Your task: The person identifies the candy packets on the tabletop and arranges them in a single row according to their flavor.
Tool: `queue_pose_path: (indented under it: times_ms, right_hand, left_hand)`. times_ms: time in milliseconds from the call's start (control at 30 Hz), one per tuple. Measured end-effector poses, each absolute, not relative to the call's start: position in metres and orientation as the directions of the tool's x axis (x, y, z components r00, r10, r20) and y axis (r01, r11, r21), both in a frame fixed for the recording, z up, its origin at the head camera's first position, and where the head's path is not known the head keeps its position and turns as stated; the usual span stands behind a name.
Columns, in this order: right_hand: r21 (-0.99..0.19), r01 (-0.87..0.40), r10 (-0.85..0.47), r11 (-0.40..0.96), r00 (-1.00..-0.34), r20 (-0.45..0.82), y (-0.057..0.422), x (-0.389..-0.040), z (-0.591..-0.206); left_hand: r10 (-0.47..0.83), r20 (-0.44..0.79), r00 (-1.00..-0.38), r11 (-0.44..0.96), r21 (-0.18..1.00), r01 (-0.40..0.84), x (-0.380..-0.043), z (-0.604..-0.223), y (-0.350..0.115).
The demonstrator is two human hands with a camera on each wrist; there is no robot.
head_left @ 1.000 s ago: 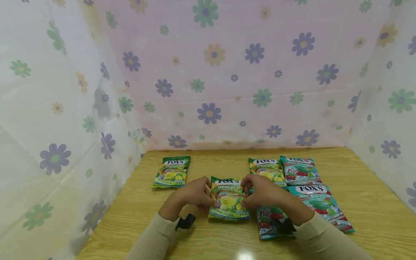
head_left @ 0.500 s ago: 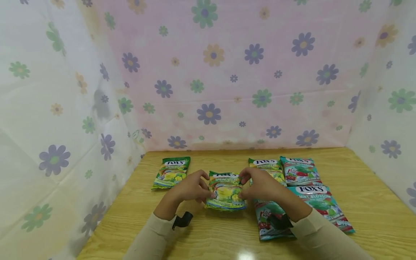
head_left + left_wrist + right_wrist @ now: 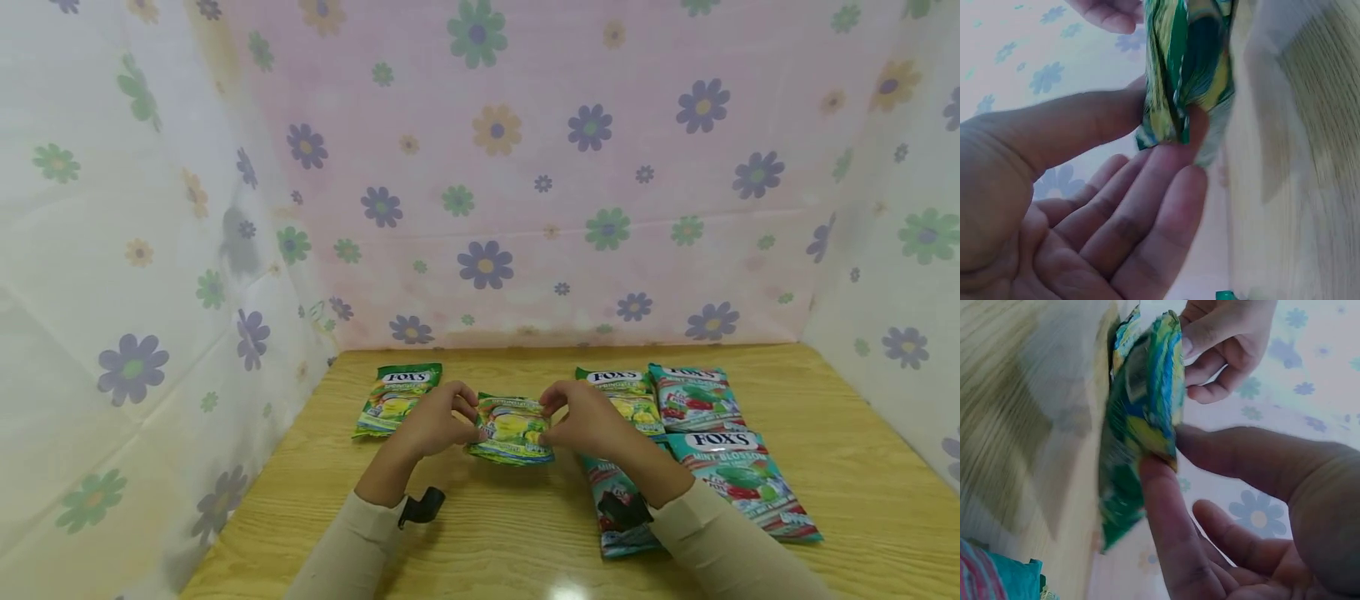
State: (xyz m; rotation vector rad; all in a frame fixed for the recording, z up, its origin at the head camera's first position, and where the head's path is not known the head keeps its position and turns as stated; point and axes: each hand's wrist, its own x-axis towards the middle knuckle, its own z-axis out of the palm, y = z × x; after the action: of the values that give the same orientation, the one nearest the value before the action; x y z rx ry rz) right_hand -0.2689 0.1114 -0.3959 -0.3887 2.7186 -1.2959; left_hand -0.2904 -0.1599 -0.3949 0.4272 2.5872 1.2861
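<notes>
Between my two hands, a green and yellow bag of Fox's Spring Tea candy is held by its side edges above the table. My left hand pinches the left edge; the left wrist view has the thumb and a fingertip on the bag's corner. My right hand pinches the opposite edge. In the right wrist view its thumb and index finger grip the bag, while the other fingers curl loosely below. The bag leans back, so its top lettering looks squashed in the head view.
Another Spring Tea bag lies at the back left. On the right lie a Spring Tea bag and Mint Blossom bags at the back, front and partly under my right forearm. Flowered cloth walls in the wooden table.
Both hands have lifted the Spring Tea bag off the table and carried it slightly away from me. It now tilts back more. The other bags stay where they were.
</notes>
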Motion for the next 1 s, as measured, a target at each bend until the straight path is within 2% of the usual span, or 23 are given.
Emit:
queue_pose_path:
  times_ms: [233, 433, 800, 1000]
  right_hand:
    - [-0.827, -0.141, -0.202, 0.544, -0.979, 0.034, 0.106, -0.274, -0.393]
    - [-0.844, -0.113, -0.160, 0.524, -0.987, 0.033, 0.101, -0.282, -0.392]
    - [-0.879, -0.118, -0.134, 0.461, -0.989, 0.063, 0.085, -0.294, -0.392]
    - [-0.896, -0.113, -0.132, 0.430, -0.989, 0.062, 0.074, -0.301, -0.395]
  left_hand:
    - [0.262, 0.033, -0.965, 0.578, 0.795, 0.184, -0.293, -0.395, -0.159]
    - [0.209, 0.084, -0.974, 0.495, 0.850, 0.180, -0.296, -0.396, -0.163]
    - [0.110, 0.123, -0.986, 0.489, 0.857, 0.161, -0.300, -0.395, -0.172]
    - [0.078, 0.096, -0.992, 0.447, 0.886, 0.121, -0.306, -0.399, -0.180]
